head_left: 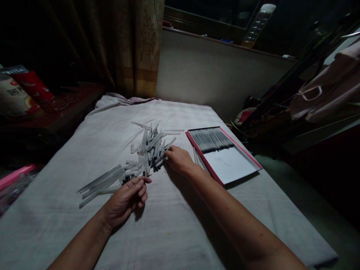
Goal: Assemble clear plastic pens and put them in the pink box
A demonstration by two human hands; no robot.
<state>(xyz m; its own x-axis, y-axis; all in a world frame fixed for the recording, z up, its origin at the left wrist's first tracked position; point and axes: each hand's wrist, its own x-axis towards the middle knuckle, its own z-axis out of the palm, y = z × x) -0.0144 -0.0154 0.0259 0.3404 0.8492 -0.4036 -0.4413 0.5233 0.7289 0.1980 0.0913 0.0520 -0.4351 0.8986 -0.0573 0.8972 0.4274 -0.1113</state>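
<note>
A loose heap of clear pen barrels and black caps (153, 148) lies on the cloth-covered table. My right hand (178, 157) reaches into the right edge of this heap, its fingers pinched together; what is between the fingertips is hidden. Below the heap is my left hand (128, 198), palm partly turned up, index finger stretched out and the other fingers loosely curled, with nothing visible in it. Several long clear tubes (101, 183) lie just beyond the left hand. To the right, an open shallow box with a red edge (204, 161) holds a row of clear pens with black ends (210, 138).
A pale checked cloth (168, 232) covers the table. At left stands a dark red side table (75, 101) with packages, and a pink-rimmed container (18, 175) sits lower down. A curtain (143, 48) hangs behind; a bottle (257, 26) stands on the window sill.
</note>
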